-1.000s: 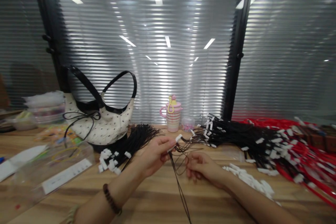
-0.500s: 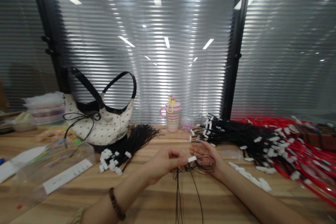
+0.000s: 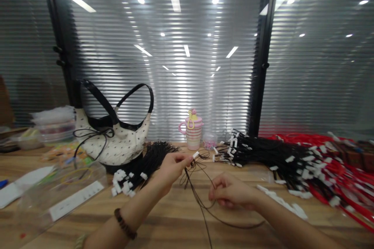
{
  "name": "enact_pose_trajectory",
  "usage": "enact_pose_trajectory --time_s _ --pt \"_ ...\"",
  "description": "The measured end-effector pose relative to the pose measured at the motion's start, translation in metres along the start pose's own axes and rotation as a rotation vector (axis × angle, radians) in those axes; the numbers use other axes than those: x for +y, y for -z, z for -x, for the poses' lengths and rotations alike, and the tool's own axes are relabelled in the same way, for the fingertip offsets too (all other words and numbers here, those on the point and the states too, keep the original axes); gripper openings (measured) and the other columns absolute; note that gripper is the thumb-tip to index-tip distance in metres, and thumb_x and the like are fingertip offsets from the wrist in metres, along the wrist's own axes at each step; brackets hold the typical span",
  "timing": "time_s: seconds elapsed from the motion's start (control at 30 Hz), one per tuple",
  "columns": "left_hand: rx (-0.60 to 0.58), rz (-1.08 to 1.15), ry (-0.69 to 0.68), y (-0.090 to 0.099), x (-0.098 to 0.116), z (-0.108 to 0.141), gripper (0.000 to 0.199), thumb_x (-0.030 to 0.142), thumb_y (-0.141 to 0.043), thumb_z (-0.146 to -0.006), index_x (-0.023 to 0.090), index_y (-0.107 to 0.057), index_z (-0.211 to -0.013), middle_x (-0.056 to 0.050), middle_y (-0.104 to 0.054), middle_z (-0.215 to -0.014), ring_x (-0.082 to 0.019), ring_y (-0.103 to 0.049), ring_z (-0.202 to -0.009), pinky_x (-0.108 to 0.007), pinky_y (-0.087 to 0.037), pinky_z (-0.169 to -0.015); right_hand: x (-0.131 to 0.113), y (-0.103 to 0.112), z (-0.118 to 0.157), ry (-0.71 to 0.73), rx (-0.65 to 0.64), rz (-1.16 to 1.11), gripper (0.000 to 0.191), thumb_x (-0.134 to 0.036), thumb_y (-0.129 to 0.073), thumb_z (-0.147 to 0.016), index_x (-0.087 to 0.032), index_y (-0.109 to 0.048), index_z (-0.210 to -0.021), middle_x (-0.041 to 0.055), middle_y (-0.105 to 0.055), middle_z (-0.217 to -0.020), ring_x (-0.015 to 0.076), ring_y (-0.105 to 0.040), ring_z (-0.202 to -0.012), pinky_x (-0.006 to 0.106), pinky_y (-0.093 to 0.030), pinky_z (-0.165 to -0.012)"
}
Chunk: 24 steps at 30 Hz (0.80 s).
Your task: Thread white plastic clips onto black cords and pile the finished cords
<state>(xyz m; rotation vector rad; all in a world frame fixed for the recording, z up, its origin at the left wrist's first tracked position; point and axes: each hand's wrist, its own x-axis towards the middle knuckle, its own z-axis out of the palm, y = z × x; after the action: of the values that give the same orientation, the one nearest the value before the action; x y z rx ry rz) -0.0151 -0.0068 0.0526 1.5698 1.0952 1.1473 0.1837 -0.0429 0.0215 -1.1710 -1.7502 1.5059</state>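
On the far left of the wood bench (image 3: 171,233) lies a clear plastic bag (image 3: 61,190) with a white strip in it. Next comes a white bag with black dots (image 3: 111,144) and black handles. Just beside it, a bunch of black cords (image 3: 146,163) lies with white tags at one end. The left hand (image 3: 171,173), with a brown bead bracelet (image 3: 124,223) on its wrist, is up over the bench. Its thumb and first finger press together and pinch a small white tag (image 3: 195,155). A thin black cord (image 3: 201,198) hangs from that tag, loops down in front of the person, and runs off the bottom of the view. Behind the hands stands a pink striped cup (image 3: 193,134). The right hand (image 3: 232,192) is low and near the cord, with its fingers curled in, but it is hard to tell if they hold the cord. Further right are a big pile of tagged black cords (image 3: 269,151), a row of loose white tags (image 3: 280,202), and red straps (image 3: 330,175). The hands seem to be working on this one tagged cord, and its loose length looks like it needs pulling straight.
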Motion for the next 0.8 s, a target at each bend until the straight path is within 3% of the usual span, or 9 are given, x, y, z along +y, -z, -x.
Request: enact_pose_trajectory --time_s 0.1,0.2,0.33,0.43,0.57,0.7,0.8 --pt "-0.088 0.002 0.006 -0.002 0.003 0.004 0.039 0.050 -0.062 -0.062 0.012 -0.065 -0.070 0.000 -0.051 -0.057 -0.002 -0.026 -0.045 -0.020 -0.014 -0.044 0.009 0.005 -0.004 -0.002 -0.005 -0.206 0.024 -0.033 -0.063 -0.066 -0.011 -0.054 -0.067 -0.0015 -0.054 -0.049 0.0038 -0.042 -0.035 0.014 -0.024 -0.034" --pt "-0.225 0.002 0.025 -0.005 0.009 0.009 0.035 0.047 -0.064 -0.063 0.012 -0.064 -0.067 0.000 -0.051 -0.058 -0.004 -0.031 -0.047 -0.019 -0.016 -0.044 0.015 0.010 -0.008 0.007 0.041 -0.410 0.028 -0.033 -0.066 -0.065 -0.011 -0.051 -0.073 0.0038 -0.061 -0.063 0.0091 -0.057 -0.050 0.016 -0.037 -0.044" --pt "-0.372 0.067 0.055 -0.011 0.018 0.019 0.030 0.041 -0.065 -0.065 0.012 -0.063 -0.067 -0.001 -0.052 -0.057 -0.005 -0.036 -0.050 -0.019 -0.019 -0.044 0.018 0.007 -0.009 0.102 0.030 -0.591 0.024 -0.023 -0.066 -0.066 -0.012 -0.053 -0.084 0.0052 -0.063 -0.072 0.0128 -0.060 -0.061 0.021 -0.042 -0.055" --pt "-0.406 0.211 0.075 -0.018 0.025 0.026 0.024 0.036 -0.066 -0.065 0.013 -0.063 -0.069 -0.001 -0.051 -0.060 -0.006 -0.040 -0.054 -0.018 -0.022 -0.047 0.021 0.000 -0.009 0.075 -0.097 -0.694 0.021 -0.016 -0.060 -0.066 -0.009 -0.058 -0.085 0.0086 -0.064 -0.080 0.0161 -0.061 -0.071 0.026 -0.043 -0.065" --pt "-0.493 0.322 0.042 -0.024 0.033 0.035 0.019 0.031 -0.065 -0.067 0.013 -0.061 -0.064 0.000 -0.051 -0.058 -0.006 -0.041 -0.053 -0.018 -0.024 -0.047 0.024 -0.007 -0.009 0.026 -0.274 -0.829 0.031 -0.031 -0.054 -0.069 -0.005 -0.062 -0.085 0.0130 -0.064 -0.083 0.0192 -0.061 -0.077 0.032 -0.041 -0.076" --pt "-0.558 0.267 0.019 -0.027 0.037 0.039 0.020 0.030 -0.065 -0.067 0.011 -0.061 -0.060 0.000 -0.048 -0.055 -0.004 -0.037 -0.049 -0.018 -0.022 -0.045 0.026 -0.002 -0.007 0.059 -0.290 -0.850 0.038 -0.033 -0.062 -0.059 -0.005 -0.063 -0.085 0.0112 -0.064 -0.082 0.0165 -0.060 -0.072 0.027 -0.043 -0.068" --pt "-0.472 0.235 0.076 -0.024 0.036 0.035 0.023 0.034 -0.066 -0.066 0.011 -0.061 -0.065 0.000 -0.049 -0.058 -0.004 -0.036 -0.051 -0.017 -0.020 -0.045 0.029 0.005 -0.009 -0.046 -0.153 -0.864 0.019 -0.023 -0.061 -0.060 -0.009 -0.061 -0.073 0.0029 -0.061 -0.062 0.0086 -0.056 -0.055 0.018 -0.039 -0.053"
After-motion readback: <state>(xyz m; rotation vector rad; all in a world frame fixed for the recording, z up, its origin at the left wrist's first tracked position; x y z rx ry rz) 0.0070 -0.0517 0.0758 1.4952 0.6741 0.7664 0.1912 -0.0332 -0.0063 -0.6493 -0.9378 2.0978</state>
